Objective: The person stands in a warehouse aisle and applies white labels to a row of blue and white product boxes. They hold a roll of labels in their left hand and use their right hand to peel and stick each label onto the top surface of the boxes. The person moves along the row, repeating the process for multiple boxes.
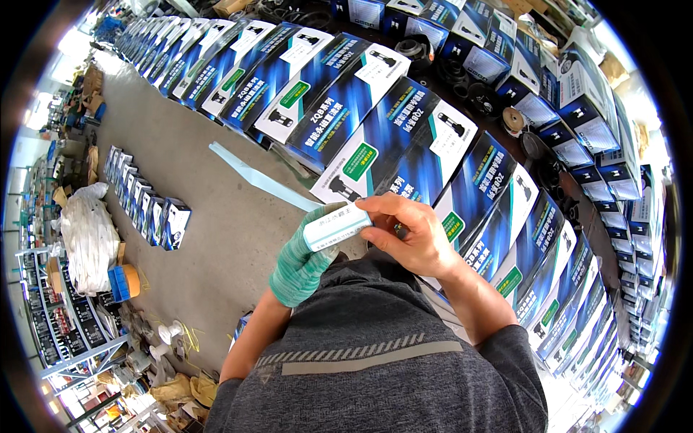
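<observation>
In front of my body, my left hand [297, 263], in a green knitted glove, is wrapped round a flattened roll of white printed labels [336, 226]. A pale blue backing strip [271, 186] trails from the roll toward the upper left. My bare right hand [411, 229] pinches the roll's right end with thumb and index finger; whether a label edge has come loose there I cannot tell. Just beyond my hands stands a long row of blue and white printed cartons [397, 144], and the strip's near end passes close to one.
More cartons [530, 76] are stacked along the right, with black round parts [484, 97] between the rows. On the grey floor [216, 245] to the left stands a line of small boxes [148, 206]. A plastic-wrapped bundle [90, 238] and shelving [72, 317] lie farther left.
</observation>
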`<state>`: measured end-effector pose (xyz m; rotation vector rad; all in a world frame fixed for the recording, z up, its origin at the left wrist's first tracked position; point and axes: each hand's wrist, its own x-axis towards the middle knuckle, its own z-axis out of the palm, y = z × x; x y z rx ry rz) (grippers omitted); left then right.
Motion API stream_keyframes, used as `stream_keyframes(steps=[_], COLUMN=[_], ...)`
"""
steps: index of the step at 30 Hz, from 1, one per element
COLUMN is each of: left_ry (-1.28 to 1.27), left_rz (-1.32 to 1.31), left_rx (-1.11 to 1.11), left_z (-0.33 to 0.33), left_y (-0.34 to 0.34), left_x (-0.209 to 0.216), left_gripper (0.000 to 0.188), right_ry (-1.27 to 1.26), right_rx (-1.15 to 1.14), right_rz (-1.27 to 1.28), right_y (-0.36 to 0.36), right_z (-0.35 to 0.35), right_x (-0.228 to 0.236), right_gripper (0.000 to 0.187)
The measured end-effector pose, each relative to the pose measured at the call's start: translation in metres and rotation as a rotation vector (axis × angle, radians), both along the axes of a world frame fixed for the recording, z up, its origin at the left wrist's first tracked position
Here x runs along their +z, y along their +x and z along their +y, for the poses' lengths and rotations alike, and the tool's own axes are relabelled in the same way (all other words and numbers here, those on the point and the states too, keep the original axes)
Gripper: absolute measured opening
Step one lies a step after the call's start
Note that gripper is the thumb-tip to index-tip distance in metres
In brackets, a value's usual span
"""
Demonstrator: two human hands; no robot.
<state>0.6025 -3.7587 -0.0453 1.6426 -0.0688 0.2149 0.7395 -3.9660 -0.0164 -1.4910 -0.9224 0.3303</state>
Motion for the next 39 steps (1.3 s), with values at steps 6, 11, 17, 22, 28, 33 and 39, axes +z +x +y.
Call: stream_keyframes(steps=[6, 11, 17, 22, 28, 33, 39], left_ry=[-0.204, -0.624, -0.819, -1.069, -0.702, -0.637, -0.622], left_rz=[0.209, 0.443, 0.584, 0.632, 0.395, 0.392, 0.413], left_rx=[-0.025, -0.034, 0.059, -0.003, 0.294, 0.269, 0.316], left_z=[-0.018, -0.028, -0.043, -0.058, -0.042, -0.031, -0.033], left_y=[-0.007, -0.004, 0.012, 0.024, 0.023, 0.013, 0.009], left_x=[-0.005, -0.01, -0.018, -0.008, -0.033, -0.044, -0.052], left_gripper=[0.054, 0.078, 0.072, 0.068, 0.065, 0.063, 0.062], right_ry=[-0.045, 0.028, -0.001, 0.141, -0.178, -0.73, -0.754], right_rx=[-0.035, -0.06, -0.237, 0.012, -0.1, -0.365, -0.366], right_rz=[-0.117, -0.262, -0.424, -0.418, -0.057, 0.012, 0.005], right_y=[-0.001, -0.009, -0.026, -0.035, 0.024, 0.087, 0.121], right_z=[-0.017, -0.03, -0.047, -0.07, -0.207, -0.298, -0.307], right_x=[0.001, -0.013, -0.015, 0.015, 0.031, 0.0, -0.043], right_gripper=[0.028, 0.023, 0.029, 0.022, 0.015, 0.014, 0.014])
